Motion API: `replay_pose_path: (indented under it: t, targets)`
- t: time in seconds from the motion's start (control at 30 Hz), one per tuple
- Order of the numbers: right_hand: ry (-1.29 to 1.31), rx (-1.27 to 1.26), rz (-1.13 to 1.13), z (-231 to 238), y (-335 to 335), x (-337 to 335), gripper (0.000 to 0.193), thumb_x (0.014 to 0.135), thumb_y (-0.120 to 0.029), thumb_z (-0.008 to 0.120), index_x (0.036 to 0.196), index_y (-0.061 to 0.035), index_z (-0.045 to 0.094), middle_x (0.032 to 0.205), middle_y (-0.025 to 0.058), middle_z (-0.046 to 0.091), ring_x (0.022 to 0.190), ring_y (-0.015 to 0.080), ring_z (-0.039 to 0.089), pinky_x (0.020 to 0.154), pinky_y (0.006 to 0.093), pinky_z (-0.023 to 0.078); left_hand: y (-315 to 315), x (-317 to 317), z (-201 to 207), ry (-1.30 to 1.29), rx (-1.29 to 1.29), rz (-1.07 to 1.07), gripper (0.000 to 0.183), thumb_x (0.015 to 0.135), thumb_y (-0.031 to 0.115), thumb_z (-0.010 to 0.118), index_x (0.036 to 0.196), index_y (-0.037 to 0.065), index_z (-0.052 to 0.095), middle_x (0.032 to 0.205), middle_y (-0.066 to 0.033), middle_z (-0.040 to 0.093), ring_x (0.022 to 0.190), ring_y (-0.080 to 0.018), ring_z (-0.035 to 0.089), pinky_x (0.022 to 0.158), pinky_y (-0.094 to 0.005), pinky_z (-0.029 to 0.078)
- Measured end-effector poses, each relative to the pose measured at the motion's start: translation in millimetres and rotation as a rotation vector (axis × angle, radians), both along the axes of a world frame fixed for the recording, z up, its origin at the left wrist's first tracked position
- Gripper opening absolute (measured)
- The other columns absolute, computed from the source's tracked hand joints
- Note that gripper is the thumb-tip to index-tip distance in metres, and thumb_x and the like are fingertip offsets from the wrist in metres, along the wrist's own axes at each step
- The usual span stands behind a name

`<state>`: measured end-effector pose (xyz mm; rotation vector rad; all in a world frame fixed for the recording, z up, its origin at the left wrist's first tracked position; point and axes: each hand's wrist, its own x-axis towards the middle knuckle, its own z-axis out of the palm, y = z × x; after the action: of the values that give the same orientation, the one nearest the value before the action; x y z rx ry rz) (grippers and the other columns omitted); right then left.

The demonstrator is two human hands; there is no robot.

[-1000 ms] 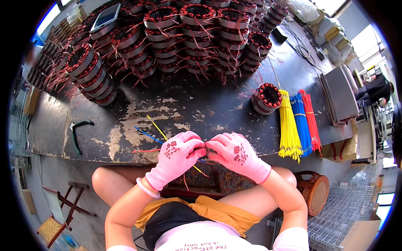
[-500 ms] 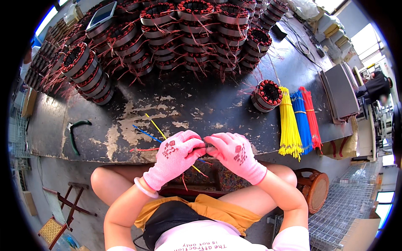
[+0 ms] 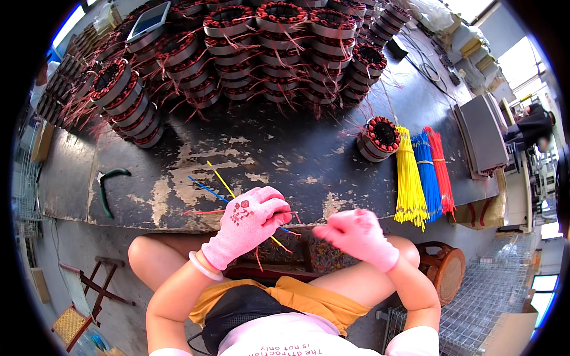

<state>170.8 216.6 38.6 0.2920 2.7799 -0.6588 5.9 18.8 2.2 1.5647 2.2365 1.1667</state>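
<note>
My left hand [image 3: 252, 216], in a pink glove, is closed around thin wires at the table's front edge. A yellow wire [image 3: 218, 176], a blue wire [image 3: 205, 188] and a red wire [image 3: 203, 212] stick out beyond it to the left. Their other ends poke out on its right and below, over my lap; a thin reddish end shows by the fingertips. My right hand [image 3: 359, 234], gloved alike, is apart from it on the right, over my knee. Its fingers are curled together and slightly blurred; whatever they may hold is hidden.
Tall stacks of wound stator cores [image 3: 279, 53] fill the back of the dark, worn table [image 3: 267, 142]. A single stator [image 3: 379, 139] stands at right beside yellow [image 3: 411, 184], blue [image 3: 428, 178] and red [image 3: 440, 172] wire bundles. Green-handled pliers [image 3: 105, 193] lie at left.
My right hand has pulled away from the left one, moving right and toward me, and its fingers have curled. The left hand stays nearly in place with the wires.
</note>
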Motion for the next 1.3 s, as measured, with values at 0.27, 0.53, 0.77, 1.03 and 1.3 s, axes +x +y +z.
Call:
replay_pose_path:
  t: [0.27, 0.53, 0.77, 1.03, 1.3]
  targets:
    - [0.625, 0.21, 0.319, -30.1, -11.9, -36.4, 0.026, 0.08, -0.025, 0.08, 0.099, -0.0131, 0.067, 0.083, 0.0034, 0.064, 0.073, 0.0252, 0.064, 0.065, 0.0387, 0.051, 2.5, -2.4, -0.1, 0.03, 0.007, -0.035, 0.014, 0.08, 0.01, 0.078, 0.093, 0.011, 0.073, 0.099, -0.0045, 0.069, 0.091, -0.0284, 0.068, 0.077, -0.0392, 0.055]
    - [0.171, -0.44, -0.267, -24.6, -17.9, -36.3, 0.025, 0.091, -0.033, 0.075, 0.1, -0.0101, 0.071, 0.086, 0.0046, 0.07, 0.068, 0.0203, 0.064, 0.061, 0.0352, 0.05, 0.0, -2.3, -0.1, 0.014, 0.007, -0.041, 0.015, 0.079, 0.009, 0.078, 0.093, 0.011, 0.071, 0.099, -0.0042, 0.069, 0.09, -0.0279, 0.068, 0.077, -0.0392, 0.056]
    - [0.65, 0.075, 0.029, -51.2, -24.1, -25.7, 0.025, 0.084, -0.02, 0.08, 0.104, -0.0094, 0.071, 0.078, 0.0041, 0.065, 0.068, 0.0187, 0.063, 0.065, 0.0314, 0.052, 2.9, -0.3, -1.5, 0.023, 0.015, -0.034, 0.015, 0.08, 0.009, 0.078, 0.093, 0.011, 0.071, 0.099, -0.0036, 0.069, 0.09, -0.0275, 0.067, 0.077, -0.0389, 0.055]
    - [0.283, -0.337, -0.045, -21.5, -12.9, -29.3, 0.023, 0.089, -0.023, 0.072, 0.106, -0.0083, 0.066, 0.087, 0.0064, 0.064, 0.079, 0.0212, 0.064, 0.07, 0.0346, 0.051, 2.1, -1.4, -2.1, 0.058, 0.037, -0.033, 0.011, 0.083, 0.015, 0.077, 0.092, 0.013, 0.071, 0.097, -0.0012, 0.067, 0.088, -0.0253, 0.066, 0.074, -0.0384, 0.056]
    - [0.205, -0.428, -0.015, -19.7, -11.8, -39.6, 0.023, 0.097, -0.03, 0.066, 0.098, -0.0073, 0.069, 0.084, 0.0025, 0.067, 0.074, 0.0168, 0.064, 0.065, 0.0315, 0.049, 2.5, -1.5, -2.8, 0.063, 0.027, -0.039, 0.012, 0.085, 0.016, 0.077, 0.094, 0.012, 0.07, 0.097, -0.0017, 0.067, 0.089, -0.0256, 0.066, 0.075, -0.0389, 0.056]
